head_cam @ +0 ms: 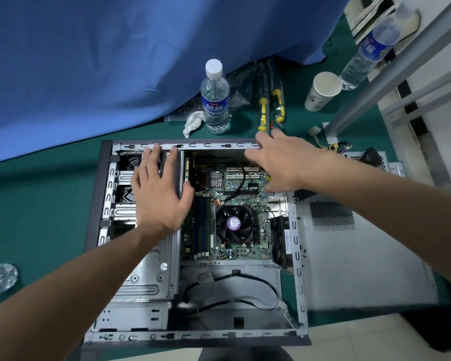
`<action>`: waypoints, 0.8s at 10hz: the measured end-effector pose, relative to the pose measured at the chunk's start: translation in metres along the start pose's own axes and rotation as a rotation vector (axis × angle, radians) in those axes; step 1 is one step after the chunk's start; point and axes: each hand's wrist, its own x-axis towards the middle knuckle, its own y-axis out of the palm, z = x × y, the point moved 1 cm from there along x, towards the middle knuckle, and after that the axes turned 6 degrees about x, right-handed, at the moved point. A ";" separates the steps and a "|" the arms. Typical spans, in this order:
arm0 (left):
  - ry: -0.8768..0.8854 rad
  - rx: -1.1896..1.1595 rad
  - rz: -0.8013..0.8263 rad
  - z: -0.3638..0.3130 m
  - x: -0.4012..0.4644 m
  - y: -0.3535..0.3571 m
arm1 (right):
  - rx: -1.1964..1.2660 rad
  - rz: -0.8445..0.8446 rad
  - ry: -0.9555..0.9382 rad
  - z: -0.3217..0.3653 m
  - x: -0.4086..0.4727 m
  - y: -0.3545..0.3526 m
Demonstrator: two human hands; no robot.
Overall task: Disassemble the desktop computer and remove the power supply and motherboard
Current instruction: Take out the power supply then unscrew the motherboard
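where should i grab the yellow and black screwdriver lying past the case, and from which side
Judging by its pose, grip the screwdriver on its yellow-and-black handle, coming from above with fingers across it. It lies flat on the green mat, pointing away from the case, so the long sides are open. The right hand is nearest; the water bottle stands to the left, apart from it.

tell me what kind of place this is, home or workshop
Probably a repair or teardown workbench, not a home desk: an opened computer case lies on a green mat, with screwdrivers beside it and a metal frame alongside.
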 end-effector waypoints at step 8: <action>-0.006 0.011 0.025 -0.001 -0.001 -0.002 | 0.096 -0.283 -0.062 -0.020 -0.023 -0.006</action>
